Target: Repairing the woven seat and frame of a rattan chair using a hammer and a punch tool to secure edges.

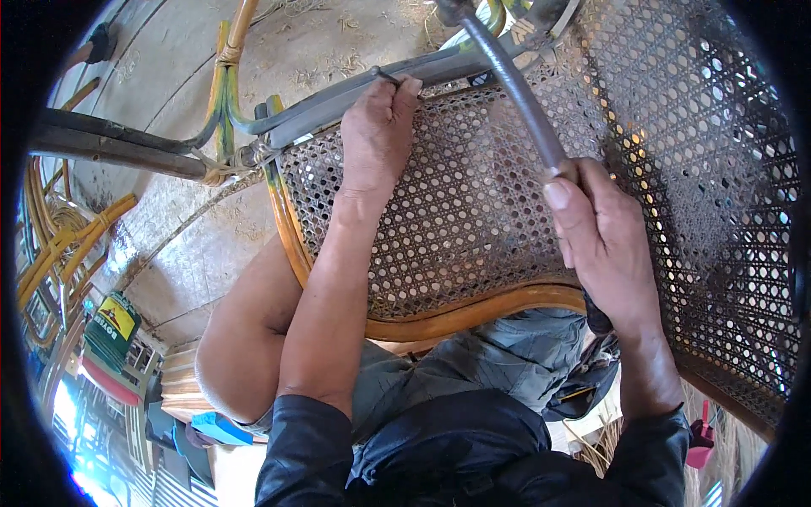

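Observation:
A rattan chair frame with a woven cane panel (456,194) lies across my lap. My left hand (378,135) is closed at the panel's far edge, against the dark rail (317,112). Between its thumb and fingers is a short dark metal punch (385,75) with a rounded end, its lower part hidden by the fingers. My right hand (604,237) is wrapped round the grey handle of a hammer (515,84). The hammer is raised over the panel, its dark head at the upper edge of the view, apart from the punch.
Another woven cane panel (701,135) rises on the right. A curved brown rail (481,310) borders the near side. Bent rattan pieces (63,237) and a green box (112,325) are at the left. Fibre scraps (334,68) litter the wooden floor (182,220).

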Demonstrator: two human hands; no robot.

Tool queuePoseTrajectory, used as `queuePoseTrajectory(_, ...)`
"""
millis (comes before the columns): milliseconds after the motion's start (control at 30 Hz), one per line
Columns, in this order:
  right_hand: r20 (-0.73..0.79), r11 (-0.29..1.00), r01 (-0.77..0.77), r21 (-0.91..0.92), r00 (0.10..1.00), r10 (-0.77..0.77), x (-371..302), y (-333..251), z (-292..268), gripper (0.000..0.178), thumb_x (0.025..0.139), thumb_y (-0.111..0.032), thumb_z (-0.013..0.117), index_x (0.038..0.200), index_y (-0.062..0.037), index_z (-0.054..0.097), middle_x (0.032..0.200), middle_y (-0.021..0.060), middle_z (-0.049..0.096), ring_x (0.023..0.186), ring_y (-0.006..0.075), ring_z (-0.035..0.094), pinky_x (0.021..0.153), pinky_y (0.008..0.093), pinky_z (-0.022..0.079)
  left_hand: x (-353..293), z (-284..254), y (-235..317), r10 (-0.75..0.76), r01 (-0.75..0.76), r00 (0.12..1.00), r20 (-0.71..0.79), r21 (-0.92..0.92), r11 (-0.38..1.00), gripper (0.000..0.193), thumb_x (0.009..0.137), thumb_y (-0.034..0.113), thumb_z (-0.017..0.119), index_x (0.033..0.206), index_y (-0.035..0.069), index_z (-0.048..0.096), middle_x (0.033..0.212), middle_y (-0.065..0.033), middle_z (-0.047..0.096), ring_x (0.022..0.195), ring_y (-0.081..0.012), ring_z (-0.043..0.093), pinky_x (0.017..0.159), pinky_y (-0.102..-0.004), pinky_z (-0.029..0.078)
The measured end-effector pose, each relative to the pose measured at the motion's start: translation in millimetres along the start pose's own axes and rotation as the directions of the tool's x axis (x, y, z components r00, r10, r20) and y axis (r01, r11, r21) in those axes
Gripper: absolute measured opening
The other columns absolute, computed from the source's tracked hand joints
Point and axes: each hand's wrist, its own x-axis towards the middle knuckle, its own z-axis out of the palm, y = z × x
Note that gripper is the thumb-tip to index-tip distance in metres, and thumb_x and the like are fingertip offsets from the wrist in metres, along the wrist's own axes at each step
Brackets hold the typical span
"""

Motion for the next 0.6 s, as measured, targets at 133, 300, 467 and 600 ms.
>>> queuePoseTrajectory(133, -0.052, 0.999, 0.030, 0.013, 0.998, -0.030, -1.7, 2.3, -0.1, 0.034, 0.094, -0.036, 0.049, 0.089, -0.0024, 0.053, 0.062, 0.0105, 0.052, 0.054, 0.0195, 0.052, 0.052, 0.0339, 0.041, 0.1, 11.6, -11.7, 0.103, -0.093, 0.991, -0.084, 0.113, 0.989, 0.027, 0.088, 0.031, 0.056, 0.086, 0.005, 0.061, 0.080, -0.0143, 0.062, 0.079, -0.0337, 0.059, 0.068, -0.0425, 0.048)
queuePoseTrajectory(300, -0.039, 1.000, 0.003, -0.027, 0.999, -0.004, -3.7, 5.4, 1.4, 0.035, 0.093, -0.036, 0.051, 0.090, -0.0018, 0.053, 0.063, 0.0128, 0.052, 0.057, 0.0242, 0.054, 0.055, 0.0357, 0.042, 0.0, 14.0, -11.5, 0.226, -0.200, 0.970, -0.084, 0.242, 0.949, 0.027, 0.090, 0.031, 0.054, 0.094, 0.006, 0.063, 0.081, -0.0159, 0.063, 0.079, -0.0335, 0.062, 0.070, -0.0371, 0.048)
queuePoseTrajectory(467, -0.013, 1.000, 0.009, -0.019, 1.000, -0.009, -2.9, 1.8, 2.2, 0.035, 0.093, -0.038, 0.051, 0.090, -0.0028, 0.053, 0.062, 0.0124, 0.052, 0.056, 0.0249, 0.054, 0.054, 0.0355, 0.042, 0.8, 13.4, -14.6, 0.203, -0.183, 0.977, -0.057, 0.250, 0.951, 0.028, 0.090, 0.032, 0.053, 0.086, 0.005, 0.060, 0.081, -0.0131, 0.063, 0.080, -0.0331, 0.059, 0.068, -0.0412, 0.048)
queuePoseTrajectory(600, -0.026, 0.998, 0.056, 0.000, 0.998, -0.056, -2.5, -3.9, 1.0, 0.034, 0.093, -0.037, 0.051, 0.089, -0.0037, 0.053, 0.061, 0.0105, 0.051, 0.054, 0.0215, 0.054, 0.053, 0.0340, 0.042, 0.7, 15.3, -13.6, 0.214, -0.195, 0.974, -0.070, 0.216, 0.957, 0.027, 0.089, 0.031, 0.053, 0.085, 0.005, 0.060, 0.081, -0.0128, 0.063, 0.080, -0.0334, 0.059, 0.068, -0.0410, 0.048)
